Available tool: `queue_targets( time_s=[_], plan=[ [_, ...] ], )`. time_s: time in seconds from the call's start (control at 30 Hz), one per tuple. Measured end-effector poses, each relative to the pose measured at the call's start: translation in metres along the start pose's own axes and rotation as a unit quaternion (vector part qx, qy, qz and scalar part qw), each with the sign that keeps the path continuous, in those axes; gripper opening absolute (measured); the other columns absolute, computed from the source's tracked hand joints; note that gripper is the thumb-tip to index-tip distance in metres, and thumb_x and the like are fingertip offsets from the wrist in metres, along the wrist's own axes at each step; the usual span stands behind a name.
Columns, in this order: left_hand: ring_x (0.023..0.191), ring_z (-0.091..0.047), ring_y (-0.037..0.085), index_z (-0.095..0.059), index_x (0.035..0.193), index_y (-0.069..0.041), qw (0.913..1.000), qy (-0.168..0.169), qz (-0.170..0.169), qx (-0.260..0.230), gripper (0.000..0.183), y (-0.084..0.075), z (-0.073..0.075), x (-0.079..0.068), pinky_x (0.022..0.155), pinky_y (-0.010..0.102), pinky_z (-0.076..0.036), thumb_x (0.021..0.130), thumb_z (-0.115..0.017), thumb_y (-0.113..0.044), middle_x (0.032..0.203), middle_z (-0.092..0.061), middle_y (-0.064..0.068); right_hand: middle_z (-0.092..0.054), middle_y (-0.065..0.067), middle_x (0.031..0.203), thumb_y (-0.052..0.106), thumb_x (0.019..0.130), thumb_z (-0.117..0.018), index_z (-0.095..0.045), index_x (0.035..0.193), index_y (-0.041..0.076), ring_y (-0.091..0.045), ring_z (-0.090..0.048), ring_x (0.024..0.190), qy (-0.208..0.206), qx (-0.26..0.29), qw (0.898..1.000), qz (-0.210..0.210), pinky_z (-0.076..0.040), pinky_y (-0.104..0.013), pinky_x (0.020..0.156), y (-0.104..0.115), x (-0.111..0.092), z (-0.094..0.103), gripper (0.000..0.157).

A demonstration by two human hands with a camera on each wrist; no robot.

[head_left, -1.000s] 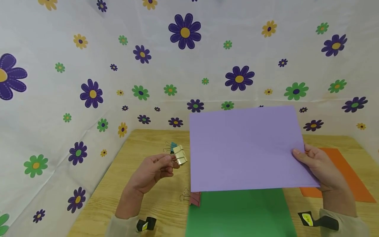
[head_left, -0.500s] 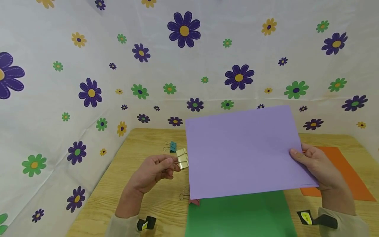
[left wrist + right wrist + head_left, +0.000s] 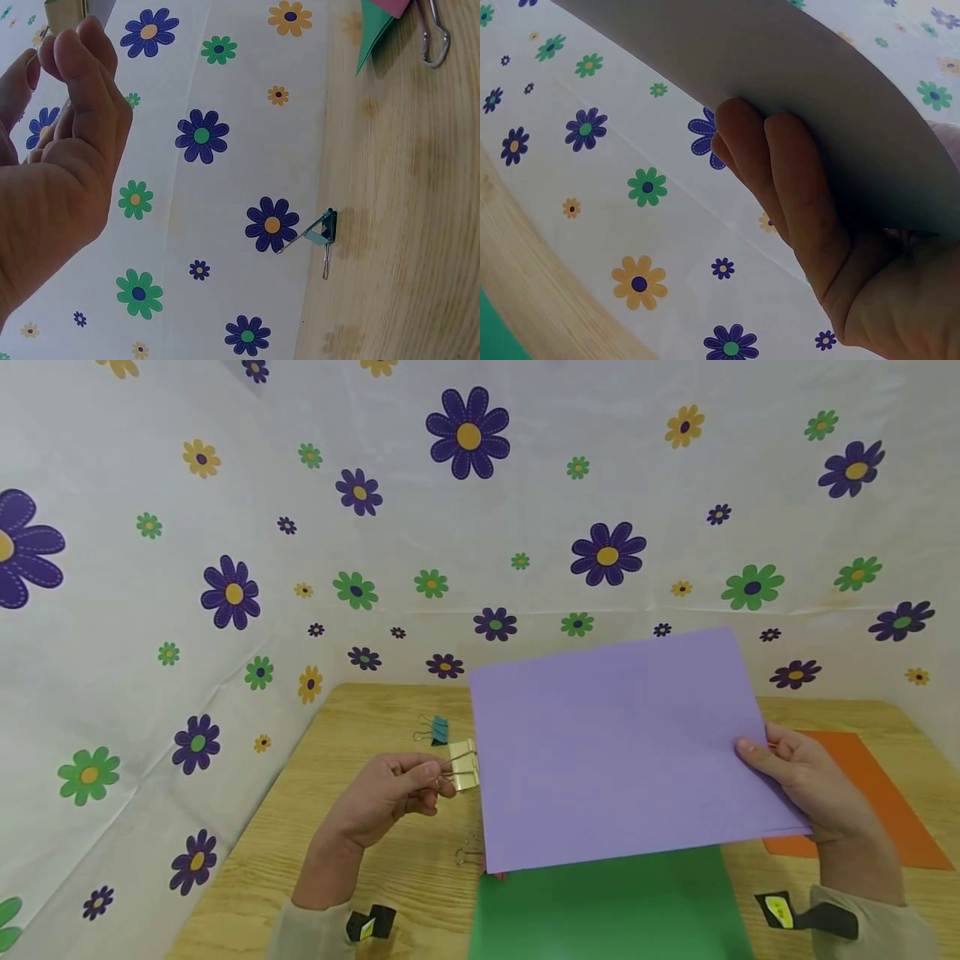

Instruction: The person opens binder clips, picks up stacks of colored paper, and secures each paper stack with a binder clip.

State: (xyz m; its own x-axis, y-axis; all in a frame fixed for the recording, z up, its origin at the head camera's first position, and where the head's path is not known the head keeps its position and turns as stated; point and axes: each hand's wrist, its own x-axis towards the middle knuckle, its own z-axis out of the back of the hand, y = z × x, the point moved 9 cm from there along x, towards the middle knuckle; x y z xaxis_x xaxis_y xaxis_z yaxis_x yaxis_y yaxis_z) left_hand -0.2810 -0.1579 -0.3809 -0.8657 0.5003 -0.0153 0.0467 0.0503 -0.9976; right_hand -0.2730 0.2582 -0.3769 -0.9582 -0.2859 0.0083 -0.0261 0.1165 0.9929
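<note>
My left hand [image 3: 386, 797] pinches a pale yellow binder clip [image 3: 463, 764] by its wire handles, its mouth right at the left edge of the purple paper [image 3: 615, 752]. The right hand [image 3: 821, 789] grips this paper by its right edge, thumb on the front. In the right wrist view its fingers [image 3: 802, 180] press against the back. Held above the table, the paper tilts down toward its left corner; a second layer shows at the lower right. At the top of the left wrist view, the clip [image 3: 66, 13] peeks above the fingertips.
A teal binder clip [image 3: 438, 730] lies on the wooden table [image 3: 360, 727] behind the left hand. Under the purple paper lies green paper [image 3: 607, 910] with a mostly hidden pink clip [image 3: 391, 6] at its edge. Orange paper [image 3: 873, 802] lies at right. Flowered cloth surrounds the table.
The yellow clip has turned and now meets the left edge of the purple paper. That paper has shifted slightly left, its left side dropping and covering more of the pink clip.
</note>
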Motion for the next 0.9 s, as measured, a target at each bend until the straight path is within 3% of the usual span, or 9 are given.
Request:
queue_targets(
  time_s=[0.5,0.9],
  plan=[
    [0.069,-0.061,0.006,-0.069,0.110,-0.001,0.9997,-0.006,0.016,0.018,0.022,0.0007,0.0002,-0.0003,0.071,0.024,-0.056,0.101,-0.058,-0.018,0.088,-0.074,0.000,-0.076,-0.007,0.093,0.010,0.107,-0.044,-0.063,0.117,0.030,-0.027,-0.074,0.072,0.008,-0.016,1.000,0.004,-0.058,-0.038,0.059,-0.0003,0.0018,-0.0051,0.030],
    [0.069,-0.061,0.007,-0.064,0.115,0.012,0.9984,-0.031,0.033,0.032,0.032,0.0016,0.0025,-0.0002,0.073,0.025,-0.056,0.101,-0.058,-0.016,0.087,-0.073,0.000,-0.076,-0.007,0.093,0.011,0.107,-0.043,-0.063,0.118,0.028,-0.027,-0.074,0.072,0.015,-0.012,1.000,0.003,-0.058,-0.037,0.059,-0.0012,0.0027,-0.0093,0.028]
  ],
)
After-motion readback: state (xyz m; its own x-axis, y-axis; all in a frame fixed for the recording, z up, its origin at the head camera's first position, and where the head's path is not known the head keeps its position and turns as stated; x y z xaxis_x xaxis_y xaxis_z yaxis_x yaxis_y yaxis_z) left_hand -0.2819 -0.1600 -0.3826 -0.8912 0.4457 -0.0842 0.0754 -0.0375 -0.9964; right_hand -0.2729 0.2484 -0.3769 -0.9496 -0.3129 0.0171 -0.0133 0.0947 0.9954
